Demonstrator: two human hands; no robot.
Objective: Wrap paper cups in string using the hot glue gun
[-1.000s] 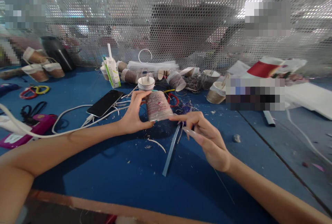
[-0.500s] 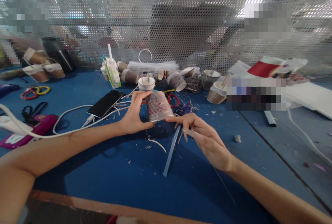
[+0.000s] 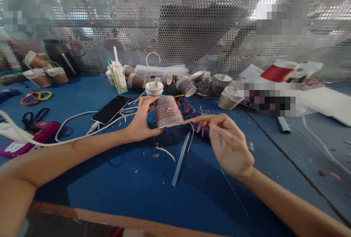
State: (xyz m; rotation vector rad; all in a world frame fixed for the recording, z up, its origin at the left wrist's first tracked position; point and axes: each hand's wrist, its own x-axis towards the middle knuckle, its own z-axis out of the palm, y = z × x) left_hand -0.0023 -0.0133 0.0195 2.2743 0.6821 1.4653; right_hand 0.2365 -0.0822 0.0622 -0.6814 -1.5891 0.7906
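A cup wrapped round with greyish and reddish thread (image 3: 168, 112) is tilted on its side above the blue table. My left hand (image 3: 141, 120) is closed around it, thumb below and fingers above. To the right, my right hand (image 3: 229, 142) stretches its index finger towards the cup's rim, where a short strand spans the gap. The thumb and other fingers are bent together. A thin pale thread (image 3: 233, 187) trails below this hand; its path through the fingers is hidden. A flat clear strip (image 3: 181, 160) and a curved white cord piece (image 3: 166, 153) lie below the cup.
Behind the cup stand a white-rimmed cup (image 3: 154, 88), a drink carton with straw (image 3: 118, 77) and several wrapped cups. A phone (image 3: 111, 109) with white cable and a magenta glue gun (image 3: 30, 136) lie left. Red-handled scissors (image 3: 184, 106) lie behind. A perforated metal screen (image 3: 131, 28) closes the back.
My right hand has moved right and slightly up, away from the cup's rim, drawing a short strand out. My left hand and the cup have barely moved.
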